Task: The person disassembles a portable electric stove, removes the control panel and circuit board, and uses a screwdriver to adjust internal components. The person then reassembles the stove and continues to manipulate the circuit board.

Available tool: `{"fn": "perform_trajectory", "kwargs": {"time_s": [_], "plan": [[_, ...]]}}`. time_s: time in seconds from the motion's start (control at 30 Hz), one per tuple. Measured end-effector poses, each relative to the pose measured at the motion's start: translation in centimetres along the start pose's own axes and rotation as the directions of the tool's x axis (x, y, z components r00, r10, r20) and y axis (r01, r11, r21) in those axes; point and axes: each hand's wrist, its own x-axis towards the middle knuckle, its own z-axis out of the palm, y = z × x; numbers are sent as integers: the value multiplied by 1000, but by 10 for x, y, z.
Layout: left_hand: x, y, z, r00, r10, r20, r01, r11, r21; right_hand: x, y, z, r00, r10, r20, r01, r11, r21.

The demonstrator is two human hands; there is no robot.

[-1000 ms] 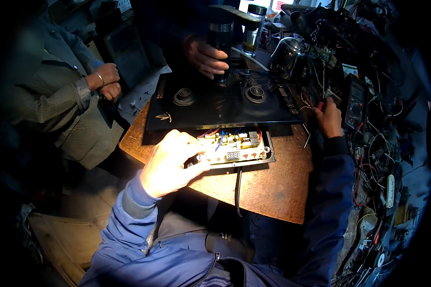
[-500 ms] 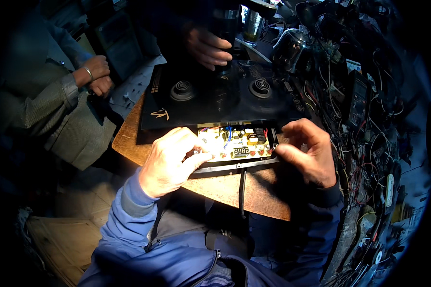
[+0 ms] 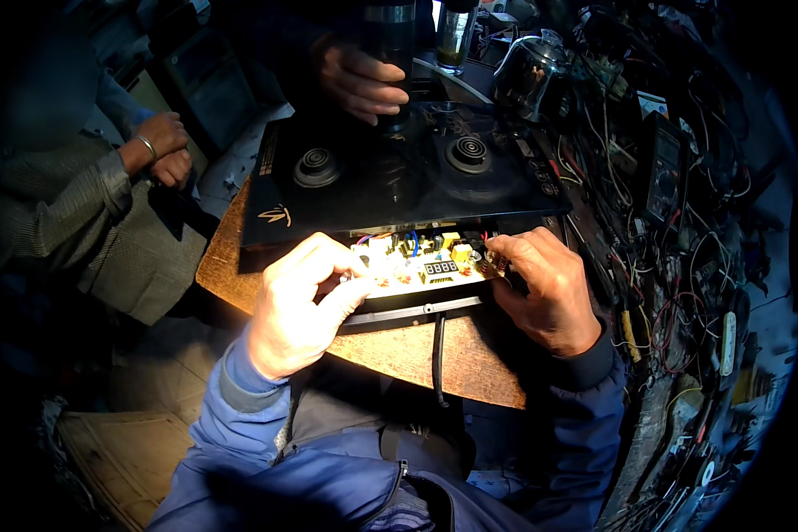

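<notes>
My left hand (image 3: 297, 301) pinches the left end of the lit circuit board (image 3: 408, 275), which carries a four-digit display (image 3: 441, 267), blue wires and small components. The board's right end is gripped by my right hand (image 3: 545, 293). It is tilted up slightly from a dark housing (image 3: 390, 314) along the front of a black glass double cooktop (image 3: 390, 195) with two round coil-marked discs. A black cable (image 3: 439, 355) hangs from the housing over the edge of the wooden board (image 3: 399, 363).
A co-worker's hand (image 3: 363, 84) grips a dark flask (image 3: 386, 35) behind the cooktop. Another person's crossed hands (image 3: 160, 146) are at left. A steel kettle (image 3: 532, 80) and glass bottle (image 3: 455, 35) stand behind. Tangled wires, a multimeter (image 3: 663, 168) and clutter crowd the right side.
My right hand has left the red-handled item at the right and come to the board's right end, closing on it. The board now sits tilted higher in the housing.
</notes>
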Motion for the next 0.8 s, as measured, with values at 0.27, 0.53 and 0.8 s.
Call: {"fn": "perform_trajectory", "kwargs": {"time_s": [0.27,0.53,0.8], "plan": [[-1,-3,-2,989,137,58,-143,984,111,3,0,-5,990,5,-144,16,989,145],[4,-7,2,966,197,-166,-152,956,251,-2,7,11,952,232,-198,-126,892,434],[30,12,20,950,-43,-308,30,998,-47,12,5,24,806,547,-227,-206,619,758]]}}
